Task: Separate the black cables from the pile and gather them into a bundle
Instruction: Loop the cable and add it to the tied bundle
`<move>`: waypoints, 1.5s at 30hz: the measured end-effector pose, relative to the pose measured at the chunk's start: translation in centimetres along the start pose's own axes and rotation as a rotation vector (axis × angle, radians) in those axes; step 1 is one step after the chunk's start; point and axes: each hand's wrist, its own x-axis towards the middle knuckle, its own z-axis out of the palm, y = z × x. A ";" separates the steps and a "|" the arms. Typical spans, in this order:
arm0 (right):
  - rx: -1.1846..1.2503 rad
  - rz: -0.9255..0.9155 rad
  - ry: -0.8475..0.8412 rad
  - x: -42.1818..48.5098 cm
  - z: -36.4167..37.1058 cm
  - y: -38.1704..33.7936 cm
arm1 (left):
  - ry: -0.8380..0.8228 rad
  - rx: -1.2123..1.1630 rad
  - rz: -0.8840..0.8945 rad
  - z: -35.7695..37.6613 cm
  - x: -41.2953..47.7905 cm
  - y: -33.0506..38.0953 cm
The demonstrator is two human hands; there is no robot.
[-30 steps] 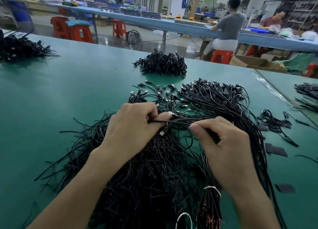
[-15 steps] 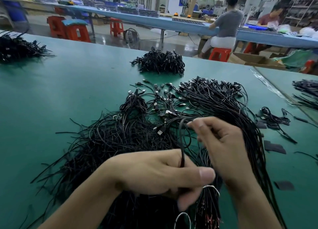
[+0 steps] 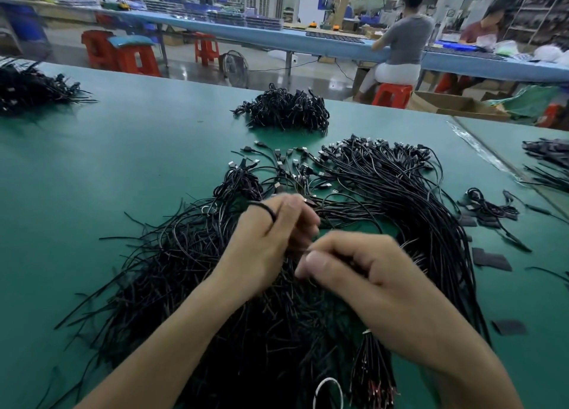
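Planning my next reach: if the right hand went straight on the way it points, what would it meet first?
Probably the left hand, just ahead of the right hand; both hold black cables, and blur hides whether they touch.

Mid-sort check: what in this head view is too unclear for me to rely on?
1. Left hand, head view: motion blur; a black cable loops from its grip, but the count held is unreadable.
2. Right hand: blurred; its thumb hides whether the grip holds anything.
3. Tied bundle: lower end cut by the bottom edge.
4. Cable pile: its middle hidden under both forearms.
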 end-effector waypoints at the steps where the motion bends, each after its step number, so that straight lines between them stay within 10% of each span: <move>1: 0.063 -0.054 0.059 0.1 -0.1 -0.3 | -0.076 -0.008 -0.030 0.1 -0.3 0.3; 8: 0.055 -0.066 0.516 0.6 -0.5 0.8 | -0.571 -0.179 -0.334 0.0 -1.2 1.8; 14: 0.242 0.009 0.286 0.9 0.8 1.7 | -0.852 -0.480 -0.320 -0.8 -1.3 2.7; 24: -0.173 0.168 0.027 0.4 0.8 1.4 | -0.190 -0.816 -0.148 0.8 -0.6 1.9; 29: -0.205 0.123 -0.039 -0.6 0.3 0.1 | 0.060 -0.349 0.021 -0.1 0.3 0.9; 33: -0.179 0.006 0.207 -0.2 -0.3 0.1 | -0.151 0.074 -0.110 0.1 -0.4 0.8; 38: -0.028 -0.059 0.337 0.1 -0.6 0.5 | -0.521 -0.051 -0.420 0.2 -0.9 1.6; 45: 0.394 0.047 0.343 0.6 0.3 1.8 | -0.782 -0.800 -0.431 -0.5 -1.0 2.2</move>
